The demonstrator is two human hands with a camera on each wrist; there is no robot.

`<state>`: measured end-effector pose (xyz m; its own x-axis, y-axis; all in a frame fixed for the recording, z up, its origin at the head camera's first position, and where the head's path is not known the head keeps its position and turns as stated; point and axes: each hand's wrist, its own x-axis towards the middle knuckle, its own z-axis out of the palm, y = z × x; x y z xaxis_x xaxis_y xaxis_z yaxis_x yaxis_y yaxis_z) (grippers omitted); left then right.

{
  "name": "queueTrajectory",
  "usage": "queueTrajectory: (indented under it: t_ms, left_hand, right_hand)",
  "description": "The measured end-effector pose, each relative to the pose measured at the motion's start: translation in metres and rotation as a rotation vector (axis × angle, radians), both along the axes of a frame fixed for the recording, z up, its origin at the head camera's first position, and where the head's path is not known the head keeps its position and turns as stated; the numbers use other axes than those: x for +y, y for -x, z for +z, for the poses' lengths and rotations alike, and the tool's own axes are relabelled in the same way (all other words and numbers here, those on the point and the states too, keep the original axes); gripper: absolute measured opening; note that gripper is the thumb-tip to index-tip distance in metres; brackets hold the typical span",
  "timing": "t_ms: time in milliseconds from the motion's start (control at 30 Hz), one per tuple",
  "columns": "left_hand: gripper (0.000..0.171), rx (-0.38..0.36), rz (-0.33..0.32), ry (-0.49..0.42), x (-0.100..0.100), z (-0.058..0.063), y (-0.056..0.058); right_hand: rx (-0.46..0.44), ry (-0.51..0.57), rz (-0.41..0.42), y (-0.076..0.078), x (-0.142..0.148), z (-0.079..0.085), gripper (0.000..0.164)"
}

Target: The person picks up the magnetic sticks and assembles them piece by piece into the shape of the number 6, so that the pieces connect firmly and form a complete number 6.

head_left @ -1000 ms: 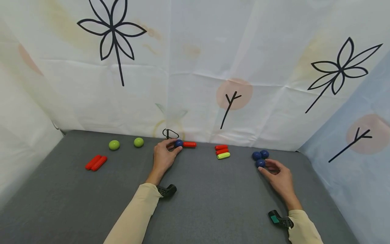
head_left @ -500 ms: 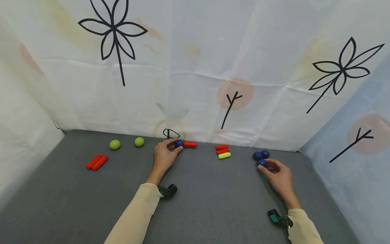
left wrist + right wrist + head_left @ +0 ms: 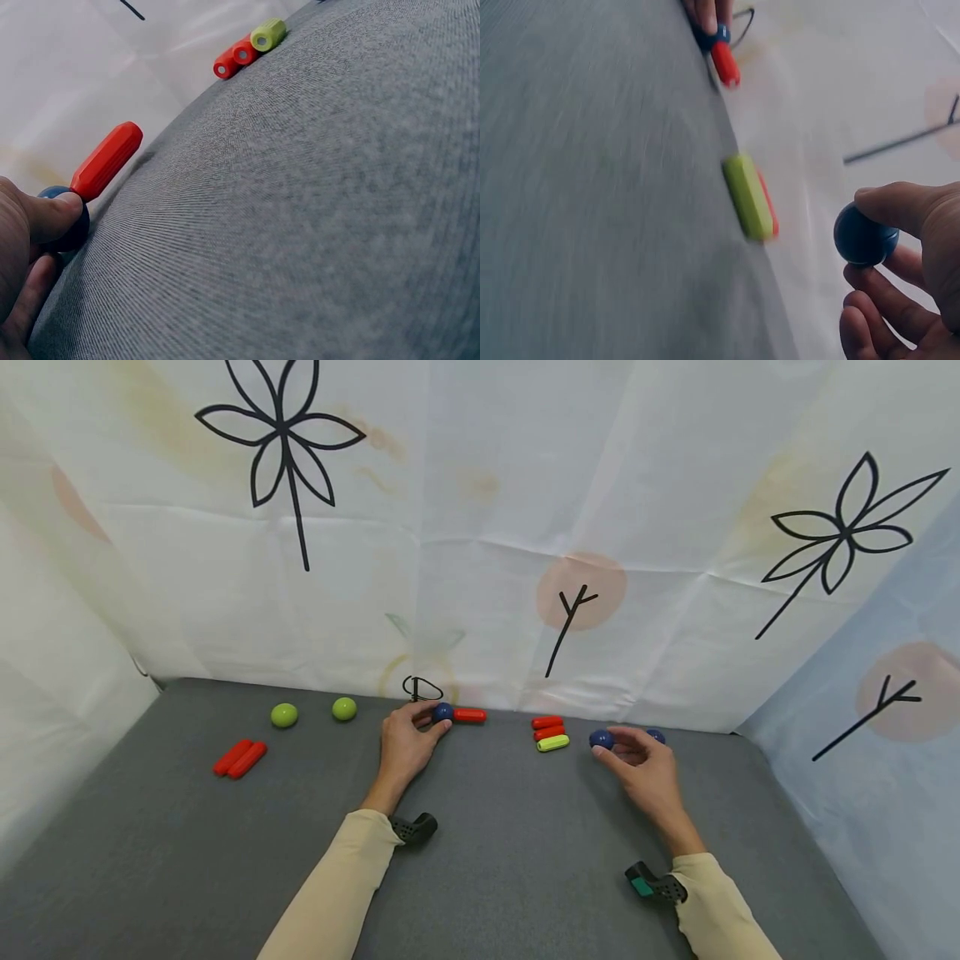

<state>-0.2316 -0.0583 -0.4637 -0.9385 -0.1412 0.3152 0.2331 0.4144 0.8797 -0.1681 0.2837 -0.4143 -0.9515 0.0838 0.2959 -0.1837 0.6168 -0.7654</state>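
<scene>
My left hand (image 3: 403, 750) pinches a dark blue ball (image 3: 443, 713) between thumb and fingers, low at the back of the table. A red magnetic rod (image 3: 108, 160) juts from that ball, its end against it. Farther right, my right hand (image 3: 647, 775) holds another dark blue ball (image 3: 864, 234) between thumb and fingertips, in front of the white backdrop in its wrist view. Behind the right fingers shows part of a blue ball (image 3: 656, 736). Between the hands lie two red rods (image 3: 547, 722) and a yellow-green rod (image 3: 553, 743), side by side, with silvery dots in their ends.
On the left of the grey table (image 3: 495, 860) lie two green balls (image 3: 284, 716) and a pair of red rods (image 3: 240, 759). A white printed cloth (image 3: 480, 527) rises along the back edge and both sides.
My right hand has lifted its blue ball away from the other blue balls and moved left toward the rods. The left hand stays on its ball.
</scene>
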Motion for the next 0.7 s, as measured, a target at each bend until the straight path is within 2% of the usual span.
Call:
queueTrajectory:
  t_ms: [200, 367, 500, 700]
  left_hand:
    - [0.037, 0.002, 0.002, 0.002, 0.0, 0.0, 0.0]
    - [0.037, -0.003, -0.002, 0.001, 0.0, 0.0, 0.0]
    - [0.038, -0.004, -0.006, 0.002, 0.0, 0.0, -0.001]
    - [0.037, 0.004, -0.014, 0.005, -0.001, 0.001, -0.001]
  right_hand:
    - [-0.051, 0.115, 0.084, 0.016, -0.037, 0.003, 0.039]
    - [-0.058, 0.199, 0.139, 0.032, -0.07, -0.004, 0.038]
    - [-0.058, 0.206, 0.148, 0.041, -0.095, -0.01, 0.037]
    - [-0.076, 0.194, 0.099, 0.049, -0.124, -0.017, 0.037]
